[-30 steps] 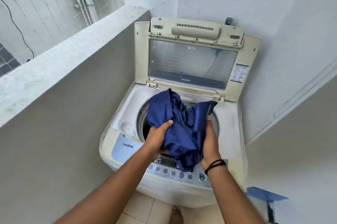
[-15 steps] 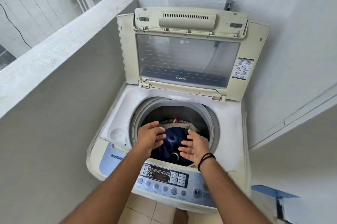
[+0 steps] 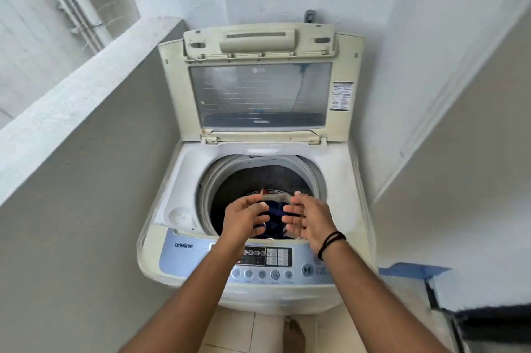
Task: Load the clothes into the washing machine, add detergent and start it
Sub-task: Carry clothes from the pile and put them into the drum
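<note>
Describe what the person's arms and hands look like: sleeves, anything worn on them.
Both forearms are bare, with no sleeves in view. The right hand has a thin black band, wound in what looks like two strands, around its wrist. The left hand wears nothing: no gloves, watch or band. No rings show on either hand, though the fingers are somewhat blurred.

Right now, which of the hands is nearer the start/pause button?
Right. The right hand hovers over the drum, its wrist just above the start/pause button; the left hand sits further left, above the display.
</note>
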`<state>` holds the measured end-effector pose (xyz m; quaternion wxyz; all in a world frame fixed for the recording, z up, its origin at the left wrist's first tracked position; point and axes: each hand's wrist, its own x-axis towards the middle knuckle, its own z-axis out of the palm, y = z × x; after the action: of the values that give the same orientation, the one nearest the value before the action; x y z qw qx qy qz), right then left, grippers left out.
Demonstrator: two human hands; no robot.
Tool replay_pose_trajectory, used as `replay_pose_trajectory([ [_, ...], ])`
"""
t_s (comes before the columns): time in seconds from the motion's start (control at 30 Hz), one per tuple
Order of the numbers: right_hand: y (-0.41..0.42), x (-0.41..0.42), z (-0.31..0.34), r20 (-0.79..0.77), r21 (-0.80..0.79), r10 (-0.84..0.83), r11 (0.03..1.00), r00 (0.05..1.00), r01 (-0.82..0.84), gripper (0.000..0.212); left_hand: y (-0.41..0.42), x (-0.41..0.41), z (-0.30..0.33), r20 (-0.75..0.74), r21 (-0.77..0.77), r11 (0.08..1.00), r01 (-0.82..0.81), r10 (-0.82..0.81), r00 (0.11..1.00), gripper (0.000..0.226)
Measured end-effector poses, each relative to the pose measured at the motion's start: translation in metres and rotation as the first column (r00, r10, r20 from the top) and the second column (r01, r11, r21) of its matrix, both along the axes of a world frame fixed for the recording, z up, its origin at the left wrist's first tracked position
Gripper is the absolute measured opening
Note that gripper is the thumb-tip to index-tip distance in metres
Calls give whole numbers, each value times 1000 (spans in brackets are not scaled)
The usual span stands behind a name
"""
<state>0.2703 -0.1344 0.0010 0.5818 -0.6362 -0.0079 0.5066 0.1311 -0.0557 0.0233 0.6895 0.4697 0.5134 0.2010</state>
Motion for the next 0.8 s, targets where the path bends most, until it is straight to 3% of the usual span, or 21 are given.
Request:
replay_pose_trajectory([
  [0.23,-120,-46,16,62,24,-266,964,962,265,23,-84,-20,2,32,108,972,209,-213,977,16],
  [0.37,-218,-91,7,92,-45,-382,921,920,387,19,-166,-17,-29,-22,227,880,416,-423,906,13],
  [0.5,-340,-135,0,166,-151,-530,819,831,553,17,-287,-12,-48,-12,123,688,715,-719,694,16],
  [0.6,-423,-170,-6,182,-203,-668,692,721,693,13,-366,-23,-55,-20,55,440,897,-897,441,15],
  [0.67,-475,-198,-15,169,-238,-767,578,619,780,13,-411,-36,-63,-37,27,274,961,-961,275,13],
  [0.8,-555,-248,-42,98,-317,-897,383,431,868,14,-485,-65,-83,-119,-39,52,998,-992,47,17],
])
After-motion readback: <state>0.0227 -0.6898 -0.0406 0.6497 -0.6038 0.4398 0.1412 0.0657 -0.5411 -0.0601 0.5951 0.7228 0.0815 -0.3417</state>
